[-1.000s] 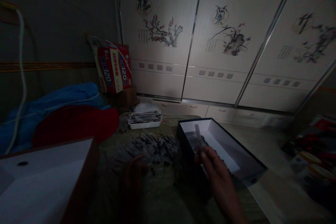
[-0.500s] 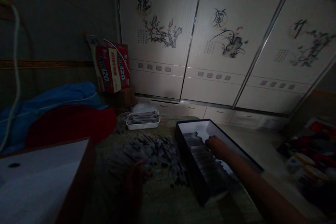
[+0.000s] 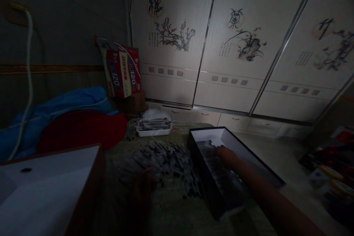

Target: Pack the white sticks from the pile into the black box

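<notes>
My right hand (image 3: 225, 155) reaches into a dark-edged box (image 3: 250, 155) with a white inside. Its fingers are closed at a row of thin dark sticks (image 3: 214, 167), pen-like in shape, packed side by side; what they pinch is hidden. In the dim foreground my left hand (image 3: 141, 186) is low over the table, its visible fingers loosely bent and apart, with nothing visible in them. Just beyond it spreads a loose pile of similar slim sticks (image 3: 163, 158) with dark ends. A small white tray (image 3: 154, 132) behind the pile holds more of them.
A large open box (image 3: 55, 169) with a pale inside stands at the left. Behind it lie red cloth (image 3: 83, 129) and blue cloth (image 3: 74, 101). A red carton (image 3: 123, 72) rests near the patterned cabinet doors (image 3: 171, 88). Clutter (image 3: 329, 177) lies at the right.
The view has shifted slightly, so most things appear farther right. My right hand has moved a little left relative to the box, onto the row of sticks. The left hand stays by the pile.
</notes>
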A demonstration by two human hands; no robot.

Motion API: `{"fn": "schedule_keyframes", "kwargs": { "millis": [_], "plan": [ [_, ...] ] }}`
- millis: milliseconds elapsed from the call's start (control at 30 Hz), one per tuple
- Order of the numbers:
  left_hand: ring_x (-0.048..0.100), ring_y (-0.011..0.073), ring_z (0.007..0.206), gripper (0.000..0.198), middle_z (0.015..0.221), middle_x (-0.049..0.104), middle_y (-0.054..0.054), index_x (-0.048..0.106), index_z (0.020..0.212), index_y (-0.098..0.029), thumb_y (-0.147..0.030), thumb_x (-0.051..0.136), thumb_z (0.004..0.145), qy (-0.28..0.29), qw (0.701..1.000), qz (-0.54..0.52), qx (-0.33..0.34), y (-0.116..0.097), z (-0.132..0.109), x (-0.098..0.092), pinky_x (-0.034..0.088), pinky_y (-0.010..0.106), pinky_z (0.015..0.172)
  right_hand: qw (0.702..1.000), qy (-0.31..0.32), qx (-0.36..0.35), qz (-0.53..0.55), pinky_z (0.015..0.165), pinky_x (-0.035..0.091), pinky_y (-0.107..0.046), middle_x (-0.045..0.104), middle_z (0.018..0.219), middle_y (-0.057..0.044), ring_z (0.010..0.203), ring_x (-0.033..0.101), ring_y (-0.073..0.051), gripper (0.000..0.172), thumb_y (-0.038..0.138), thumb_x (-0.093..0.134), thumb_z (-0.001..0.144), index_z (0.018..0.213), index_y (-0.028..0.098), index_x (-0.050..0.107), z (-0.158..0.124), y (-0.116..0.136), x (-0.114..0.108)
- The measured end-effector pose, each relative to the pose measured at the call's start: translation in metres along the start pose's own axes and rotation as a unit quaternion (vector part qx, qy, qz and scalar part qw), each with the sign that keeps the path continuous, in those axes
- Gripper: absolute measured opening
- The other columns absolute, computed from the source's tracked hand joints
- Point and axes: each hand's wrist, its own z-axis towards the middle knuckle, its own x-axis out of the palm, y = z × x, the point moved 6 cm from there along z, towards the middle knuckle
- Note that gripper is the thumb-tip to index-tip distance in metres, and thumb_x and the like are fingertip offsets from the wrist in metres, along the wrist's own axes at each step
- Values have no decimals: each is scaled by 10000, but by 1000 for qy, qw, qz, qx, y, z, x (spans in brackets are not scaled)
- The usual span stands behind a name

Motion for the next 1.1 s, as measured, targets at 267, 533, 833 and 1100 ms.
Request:
{"fn": "schedule_keyframes", "kwargs": {
  "millis": [267,533,833,1100],
  "plan": [
    [573,163,499,381,575,647,-10,619,944,-204,-522,489,779,-29,998,-49,6,18,5,0,470,267,522,977,-186,47,96,790,429,-232,623,1071,-81,925,609,-151,319,170,316,942,1129,173,574,-39,47,-89],
    [540,152,482,368,554,600,-23,585,950,-181,-497,497,783,-48,997,-58,11,6,9,-12,456,253,486,937,-144,-43,316,587,415,-220,677,788,-35,686,624,-158,207,65,469,775,796,190,632,-69,183,-47],
    [553,168,513,366,593,617,-10,577,989,-186,-488,475,810,-44,998,-47,22,6,8,-13,470,275,518,941,-178,34,286,689,428,-247,651,932,-90,842,613,-194,252,67,503,749,933,178,635,-22,214,-9],
    [536,153,467,395,550,598,-22,584,953,-177,-519,482,785,-53,998,-44,1,8,9,-13,451,263,478,938,-218,19,270,746,418,-300,611,984,-93,914,568,-232,160,164,550,782,913,197,635,6,242,-21]
  ]
}}
